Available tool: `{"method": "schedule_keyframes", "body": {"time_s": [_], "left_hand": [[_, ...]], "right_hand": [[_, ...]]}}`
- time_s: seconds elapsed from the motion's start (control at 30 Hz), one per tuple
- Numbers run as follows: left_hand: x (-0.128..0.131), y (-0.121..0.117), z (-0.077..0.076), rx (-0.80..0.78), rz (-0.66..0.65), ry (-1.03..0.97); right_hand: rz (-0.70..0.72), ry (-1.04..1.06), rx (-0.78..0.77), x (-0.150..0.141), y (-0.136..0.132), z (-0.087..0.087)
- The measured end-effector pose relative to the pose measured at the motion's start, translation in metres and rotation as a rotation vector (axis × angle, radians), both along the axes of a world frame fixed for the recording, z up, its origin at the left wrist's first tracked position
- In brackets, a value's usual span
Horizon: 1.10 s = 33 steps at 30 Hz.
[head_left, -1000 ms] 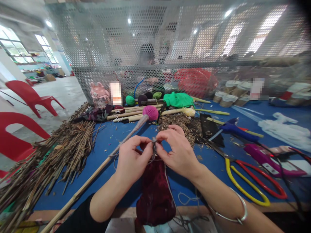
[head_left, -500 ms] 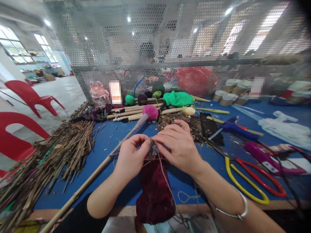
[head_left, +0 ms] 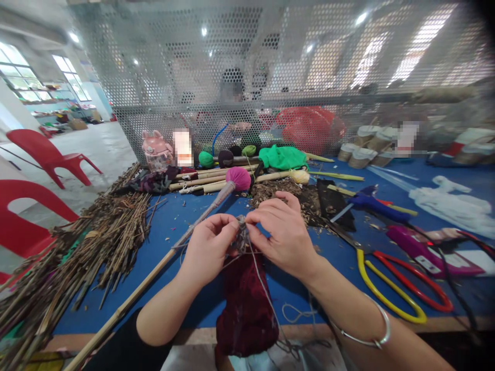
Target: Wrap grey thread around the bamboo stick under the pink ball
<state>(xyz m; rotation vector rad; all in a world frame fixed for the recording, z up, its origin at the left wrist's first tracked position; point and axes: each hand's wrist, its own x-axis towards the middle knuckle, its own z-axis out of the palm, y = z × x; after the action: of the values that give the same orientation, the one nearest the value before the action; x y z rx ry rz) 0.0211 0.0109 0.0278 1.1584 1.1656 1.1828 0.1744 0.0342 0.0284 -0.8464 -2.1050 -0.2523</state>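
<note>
In the middle of the view, my left hand [head_left: 211, 245] and my right hand [head_left: 280, 237] face each other, fingertips pinched on a small tangle of grey yarn [head_left: 242, 238]. A loose strand runs down from it on the right. Beneath the tangle is a dark maroon cloth piece [head_left: 247, 309], reaching over the table's near edge. On the left, a bamboo stick [head_left: 145, 281] slants up to a pink ball [head_left: 238, 178], its upper part wrapped in grey yarn. More grey yarn [head_left: 296, 313] lies looped below my right wrist. My fingers partly hide the tangle.
A heap of dry twigs [head_left: 116, 242] covers the left side. To the right lie red-and-yellow-handled scissors [head_left: 394, 283], a blue glue gun [head_left: 371, 203] and a purple device [head_left: 433, 252]. Balls, sticks and green cloth [head_left: 282, 157] line the back before a perforated metal screen [head_left: 174, 62].
My fingers have shifted their pinch on the grey yarn, and the tangle looks looser and wider. The strand now hangs from near my right fingertips. The stick and cloth stay about where they were.
</note>
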Motion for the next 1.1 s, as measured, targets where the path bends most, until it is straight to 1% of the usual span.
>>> {"method": "schedule_keyframes", "body": {"time_s": [0.07, 0.13, 0.23, 0.37, 0.53, 0.6, 0.63, 0.7, 0.8, 0.87, 0.93, 1.0, 1.03, 1.1], "left_hand": [[-0.0021, -0.0003, -0.0009, 0.008, 0.015, 0.001], [-0.0041, -0.0009, -0.0015, 0.054, 0.077, 0.025], [-0.0058, -0.0023, -0.0015, 0.133, 0.145, 0.120], [-0.0056, -0.0031, -0.0019, 0.196, 0.111, 0.277], [-0.0060, -0.0014, -0.0038, 0.281, 0.071, 0.364], [-0.0062, -0.0006, -0.0039, 0.302, 0.089, 0.378], [-0.0062, -0.0003, -0.0036, 0.294, 0.114, 0.361], [-0.0063, 0.0003, -0.0030, 0.217, 0.160, 0.260], [-0.0069, 0.0007, -0.0017, 0.065, 0.129, 0.067], [-0.0078, 0.0004, -0.0008, 0.080, 0.150, 0.028], [-0.0089, -0.0005, -0.0001, 0.185, 0.230, 0.085], [-0.0099, -0.0013, 0.0000, 0.301, 0.278, 0.217], [-0.0102, -0.0016, -0.0003, 0.342, 0.273, 0.295], [-0.0104, -0.0018, -0.0017, 0.373, 0.222, 0.419]], "right_hand": [[0.004, 0.005, 0.009, 0.0015, 0.0000, -0.0009], [0.023, -0.012, 0.015, 0.0037, 0.0002, -0.0012], [0.049, -0.057, 0.021, 0.0059, -0.0001, -0.0006], [0.059, -0.094, 0.049, 0.0056, -0.0012, 0.0009], [0.049, -0.113, 0.061, 0.0041, -0.0018, 0.0010], [0.039, -0.105, 0.070, 0.0038, -0.0016, 0.0003], [0.031, -0.093, 0.078, 0.0036, -0.0014, -0.0001], [0.013, -0.057, 0.096, 0.0031, -0.0010, -0.0008], [0.000, -0.015, 0.109, 0.0026, -0.0003, -0.0012], [0.003, -0.014, 0.104, 0.0027, 0.0001, -0.0013], [0.017, -0.027, 0.093, 0.0031, 0.0004, -0.0017], [0.034, -0.041, 0.084, 0.0036, 0.0004, -0.0024], [0.040, -0.046, 0.081, 0.0037, 0.0002, -0.0027], [0.043, -0.049, 0.085, 0.0037, -0.0001, -0.0032]]}}
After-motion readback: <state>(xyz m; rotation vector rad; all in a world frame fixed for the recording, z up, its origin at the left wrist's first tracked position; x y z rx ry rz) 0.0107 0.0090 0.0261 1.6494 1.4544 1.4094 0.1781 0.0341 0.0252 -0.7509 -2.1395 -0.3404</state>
